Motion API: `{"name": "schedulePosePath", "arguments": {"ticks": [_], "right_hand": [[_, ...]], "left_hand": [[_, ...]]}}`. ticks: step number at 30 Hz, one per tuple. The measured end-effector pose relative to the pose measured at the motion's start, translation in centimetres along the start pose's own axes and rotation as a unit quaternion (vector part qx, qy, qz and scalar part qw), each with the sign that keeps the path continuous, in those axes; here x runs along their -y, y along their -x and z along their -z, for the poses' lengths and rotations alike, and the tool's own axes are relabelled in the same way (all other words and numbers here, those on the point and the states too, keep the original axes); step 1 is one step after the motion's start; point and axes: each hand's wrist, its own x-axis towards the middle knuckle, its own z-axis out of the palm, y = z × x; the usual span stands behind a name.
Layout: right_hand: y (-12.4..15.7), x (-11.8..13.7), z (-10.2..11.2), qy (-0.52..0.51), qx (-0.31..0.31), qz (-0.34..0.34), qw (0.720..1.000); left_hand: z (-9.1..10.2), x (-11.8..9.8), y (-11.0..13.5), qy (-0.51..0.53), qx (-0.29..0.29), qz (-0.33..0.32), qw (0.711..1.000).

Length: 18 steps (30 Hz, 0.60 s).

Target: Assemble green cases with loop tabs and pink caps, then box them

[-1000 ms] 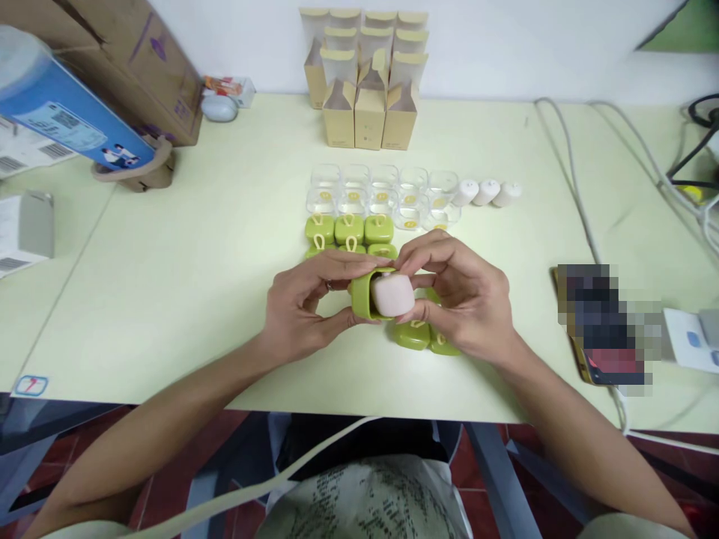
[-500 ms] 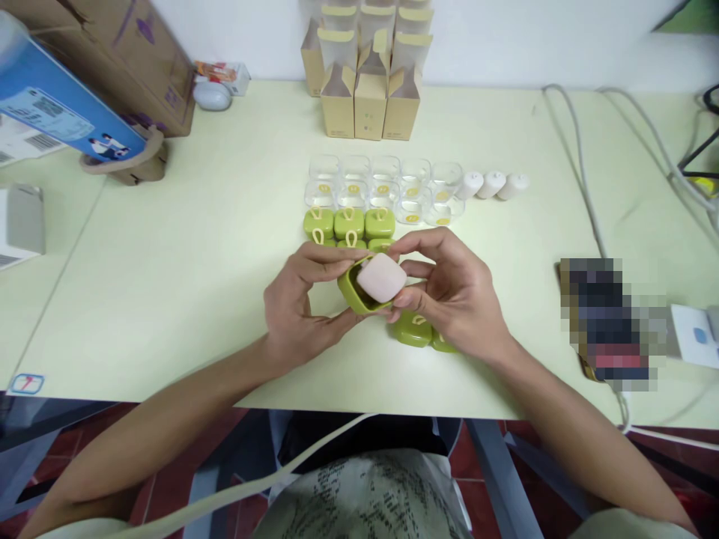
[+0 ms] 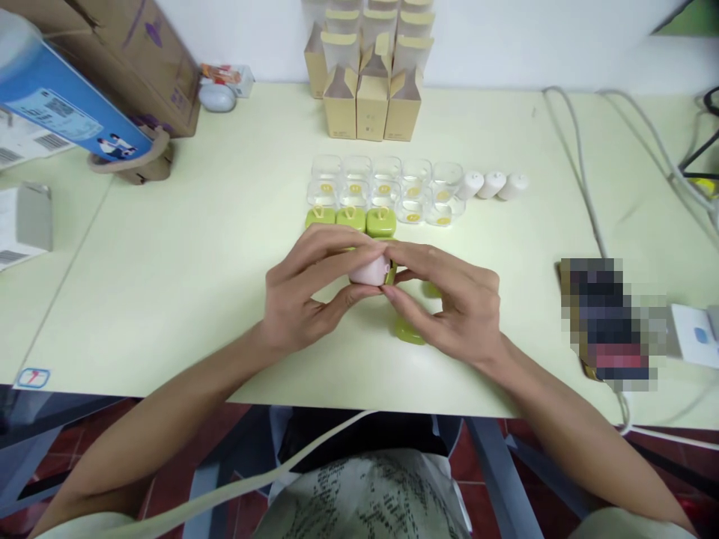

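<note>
Between both hands, above the table, is a small pale pink rounded block (image 3: 368,274). My left hand (image 3: 306,292) pinches it with thumb on the underside and fingers over the top. At its right end sits a hollow green rounded cover (image 3: 392,274), gripped by the fingertips of my right hand (image 3: 452,307). The two pieces touch; how far one sits inside the other is hidden by my fingers. Behind the hands stand green rounded cases (image 3: 380,222) with cream loops. Another green case (image 3: 409,332) lies under my right hand, partly covered.
Clear plastic cups (image 3: 385,191) with yellow stickers stand in two rows, beside white rounded pieces (image 3: 494,185). Open cardboard boxes (image 3: 371,108) are at the back. A pixelated phone-like object (image 3: 604,318) lies right. A blue cylinder (image 3: 73,105) stands left.
The pink block has passed from my right hand to my left, and the green cover from left to right. Both pieces have turned, and the cover's opening no longer faces me.
</note>
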Motion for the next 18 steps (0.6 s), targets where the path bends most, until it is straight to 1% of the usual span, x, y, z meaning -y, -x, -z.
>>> {"name": "schedulePosePath", "arguments": {"ticks": [3, 4, 6, 9, 14, 16, 18], "right_hand": [[0.3, 0.0, -0.1, 0.079, -0.020, 0.046, 0.996], [0.5, 0.0, -0.2, 0.107, -0.025, 0.051, 0.993], [1.0, 0.0, -0.3, 0.139, -0.028, 0.040, 0.989], [1.3, -0.1, -0.3, 0.137, -0.031, 0.025, 0.990], [0.8, 0.0, -0.3, 0.161, -0.065, 0.081, 0.982], [0.5, 0.1, -0.3, 0.168, -0.083, 0.100, 0.977], [0.4, 0.1, -0.2, 0.180, -0.088, 0.109, 0.974]], "left_hand": [[-0.1, -0.2, 0.1, -0.014, -0.008, 0.008, 1.000], [-0.2, -0.3, 0.2, -0.012, -0.008, 0.012, 1.000], [-0.1, -0.6, 0.2, -0.005, -0.007, 0.015, 1.000], [0.1, -0.6, 0.1, -0.015, 0.014, 0.006, 1.000], [0.7, -0.4, -0.3, -0.013, 0.047, -0.012, 0.999], [0.8, -0.4, -0.5, -0.011, 0.057, -0.007, 0.998], [0.9, -0.4, -0.6, -0.001, 0.063, 0.000, 0.998]]}}
